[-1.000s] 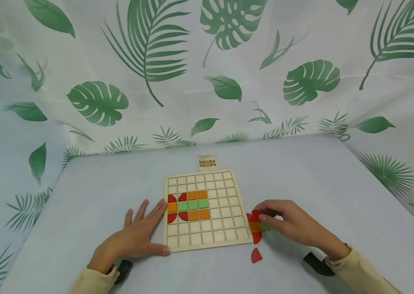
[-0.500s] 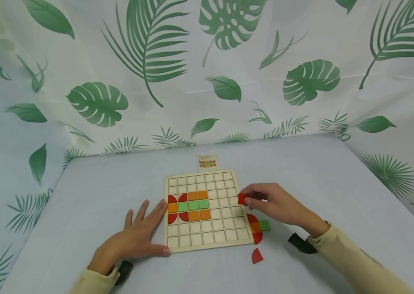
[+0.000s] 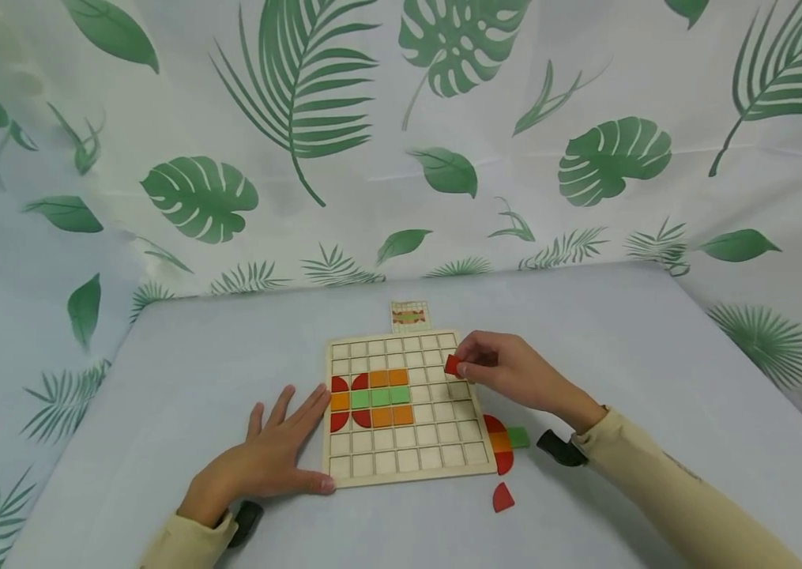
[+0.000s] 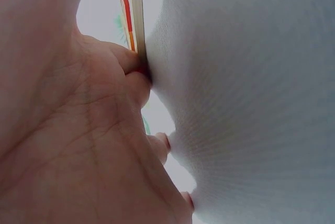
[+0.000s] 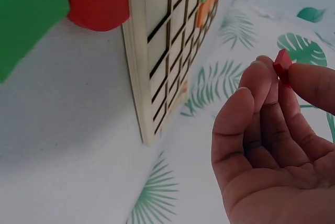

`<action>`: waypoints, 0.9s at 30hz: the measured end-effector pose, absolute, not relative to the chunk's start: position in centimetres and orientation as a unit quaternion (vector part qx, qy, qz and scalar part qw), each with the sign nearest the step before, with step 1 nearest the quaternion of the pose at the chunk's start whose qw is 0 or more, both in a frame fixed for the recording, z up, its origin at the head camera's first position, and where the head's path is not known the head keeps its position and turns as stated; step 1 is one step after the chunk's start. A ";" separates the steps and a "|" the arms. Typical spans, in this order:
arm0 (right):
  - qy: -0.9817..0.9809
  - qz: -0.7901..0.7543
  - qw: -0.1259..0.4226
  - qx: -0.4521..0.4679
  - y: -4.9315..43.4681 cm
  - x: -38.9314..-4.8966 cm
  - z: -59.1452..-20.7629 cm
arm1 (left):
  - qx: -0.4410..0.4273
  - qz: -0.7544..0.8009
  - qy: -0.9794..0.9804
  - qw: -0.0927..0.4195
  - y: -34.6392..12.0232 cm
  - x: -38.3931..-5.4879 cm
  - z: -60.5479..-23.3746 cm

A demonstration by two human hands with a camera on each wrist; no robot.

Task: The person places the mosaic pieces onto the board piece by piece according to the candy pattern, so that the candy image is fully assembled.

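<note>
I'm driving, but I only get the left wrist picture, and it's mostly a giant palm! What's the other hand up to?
Observer: The right hand is pinching a red piece.
Operator: Ooh! Are any pieces lying off the board?
Observer: Yes, a green square lies off to its right.
Operator: What's past the board's far edge?
Observer: A small card with a red, orange and green pattern on it.

I'm seeing no readable text, label, brand or number; a faint mark (image 3: 683, 466) is showing on the right sleeve (image 3: 678, 496), too small to read.
</note>
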State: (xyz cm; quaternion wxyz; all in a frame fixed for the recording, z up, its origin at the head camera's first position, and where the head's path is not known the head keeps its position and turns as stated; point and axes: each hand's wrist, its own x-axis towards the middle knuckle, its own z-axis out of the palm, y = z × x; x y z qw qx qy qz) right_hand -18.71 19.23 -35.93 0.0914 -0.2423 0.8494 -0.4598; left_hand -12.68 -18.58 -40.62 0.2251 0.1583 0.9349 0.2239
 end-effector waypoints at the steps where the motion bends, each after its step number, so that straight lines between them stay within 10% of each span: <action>1: 0.850 -0.459 0.092 -0.242 19.1 -18.9 -35.9 | 0.161 0.224 0.935 0.225 -18.5 -12.7 -40.6; 27: 0.869 -0.393 0.127 -0.274 15.8 -23.6 -37.7 | 0.173 0.234 0.931 0.220 -18.2 -12.6 -40.3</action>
